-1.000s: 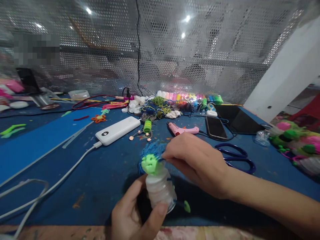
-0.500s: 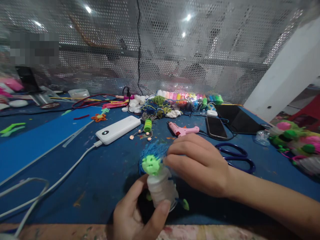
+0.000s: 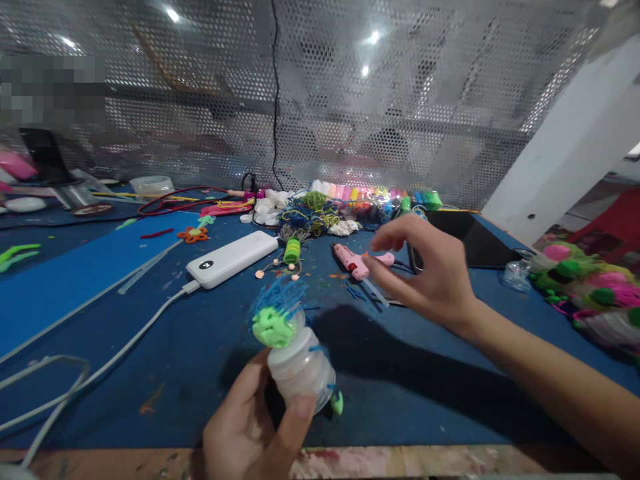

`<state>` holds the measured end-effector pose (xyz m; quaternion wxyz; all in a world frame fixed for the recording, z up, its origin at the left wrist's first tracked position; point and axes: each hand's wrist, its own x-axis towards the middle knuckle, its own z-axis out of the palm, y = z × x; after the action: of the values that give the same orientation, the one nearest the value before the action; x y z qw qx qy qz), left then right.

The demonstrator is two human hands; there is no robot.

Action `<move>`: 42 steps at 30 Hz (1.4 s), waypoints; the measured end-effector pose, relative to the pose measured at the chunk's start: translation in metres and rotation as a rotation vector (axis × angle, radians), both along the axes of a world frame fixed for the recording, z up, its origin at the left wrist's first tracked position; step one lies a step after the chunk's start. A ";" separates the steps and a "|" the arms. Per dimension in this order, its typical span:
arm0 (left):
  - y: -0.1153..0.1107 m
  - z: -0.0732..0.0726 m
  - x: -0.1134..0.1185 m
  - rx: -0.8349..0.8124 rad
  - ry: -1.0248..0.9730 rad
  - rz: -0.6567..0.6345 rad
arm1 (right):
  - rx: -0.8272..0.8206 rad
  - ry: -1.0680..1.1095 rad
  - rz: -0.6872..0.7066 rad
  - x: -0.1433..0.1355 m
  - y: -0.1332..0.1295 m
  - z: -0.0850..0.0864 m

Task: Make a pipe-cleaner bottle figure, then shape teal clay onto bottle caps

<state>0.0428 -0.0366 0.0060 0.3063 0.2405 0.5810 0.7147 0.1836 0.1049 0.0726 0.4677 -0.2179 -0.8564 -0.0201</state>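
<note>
My left hand (image 3: 255,427) is wrapped round a small handmade doll (image 3: 303,373) near the table's front edge. Its body is a stack of whitish clear plastic pieces, tilted to the left. On top sits a light green head (image 3: 274,327) with blue yarn hair (image 3: 277,293); a green bit (image 3: 337,403) hangs at the lower right. My right hand (image 3: 425,273) is raised with thumb and fingers apart, and nothing shows between them. Just left of it lies a pink glue gun (image 3: 353,261) with a clear glue stick (image 3: 375,293). The hand covers part of its handle.
A white power bank (image 3: 233,259) with a cable lies left of centre. Behind it are a small green striped figure (image 3: 293,251) and tangled yarn (image 3: 310,213). A black tablet (image 3: 483,243) lies at the right, near colourful crafted pieces (image 3: 595,287). Perforated metal stands behind.
My right hand has drawn away from the doll's head, forward and right, and its fingers have opened. The doll in my left hand has shifted left and leans more.
</note>
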 end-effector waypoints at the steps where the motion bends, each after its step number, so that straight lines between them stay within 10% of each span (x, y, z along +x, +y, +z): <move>1: 0.000 -0.001 0.000 0.012 -0.008 0.002 | -0.040 -0.074 -0.041 0.001 0.008 -0.003; 7: 0.000 -0.003 -0.001 0.007 0.012 -0.026 | -0.171 -0.604 -0.228 -0.009 0.022 -0.035; 15: -0.001 0.000 -0.001 -0.019 0.071 -0.042 | -0.050 -0.792 -0.280 -0.017 0.026 -0.053; 22: -0.001 0.002 -0.001 -0.018 0.062 -0.046 | -0.303 -0.578 -0.096 -0.008 0.024 -0.037; 31: -0.001 0.002 -0.003 -0.039 0.080 -0.056 | -1.188 0.026 0.435 -0.003 0.019 -0.024; 42: 0.000 0.001 -0.004 -0.039 0.138 -0.083 | -0.869 0.118 0.274 -0.009 0.003 -0.024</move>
<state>0.0386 -0.0365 0.0067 0.2994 0.3071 0.6039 0.6718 0.1742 0.1082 0.0481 0.3795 -0.2795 -0.7781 0.4153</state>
